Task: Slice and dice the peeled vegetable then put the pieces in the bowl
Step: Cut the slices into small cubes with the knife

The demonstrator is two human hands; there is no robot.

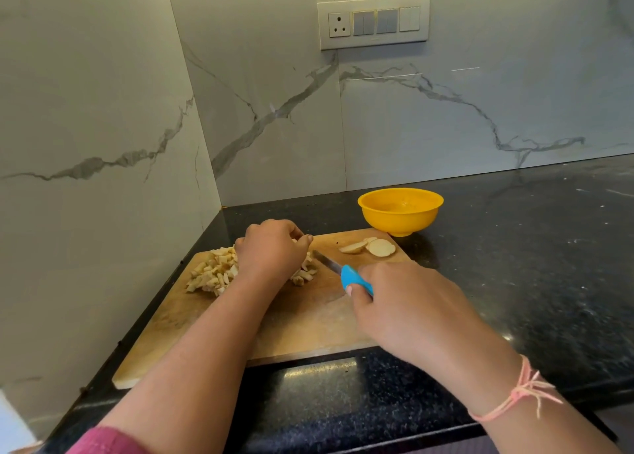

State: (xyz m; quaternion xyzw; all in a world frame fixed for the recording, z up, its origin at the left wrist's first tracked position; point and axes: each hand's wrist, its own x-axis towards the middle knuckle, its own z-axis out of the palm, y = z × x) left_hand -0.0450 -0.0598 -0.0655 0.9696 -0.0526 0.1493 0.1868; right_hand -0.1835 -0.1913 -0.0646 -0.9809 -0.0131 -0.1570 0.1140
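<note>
- While the knife [343, 272] was gripped by the right hand [408, 313], fingers wrapped around its blue handle, the blade was pointed towards 10 o'clock and laid low over the cutting board [308, 326].
- The left hand [271, 251] was held knuckles-up over the board at about 11 o'clock, just beside the blade tip, with its fingers curled down and thumb drawn against a fingertip (whether anything was pinched beneath could not be told).
- A heap of pale diced pieces [214, 273] was spread on the board at 10 o'clock, partly hidden under the left hand, with a few more cubes seen at the hand's 3 o'clock side, near the blade.
- Uncut round slices [372, 247] were left overlapping at the board's 1 o'clock corner, apart from both hands.
- The yellow bowl [399, 218] was set on the dark speckled counter [531, 265], just beyond that same corner at 1 o'clock; no pieces could be seen inside it.
- A pink thread [521, 390] was tied around the right wrist, and a magenta sleeve [103, 441] was seen at 7 o'clock.
- A switch plate [374, 21] was mounted on the veined marble wall [446, 117] at 12 o'clock.
</note>
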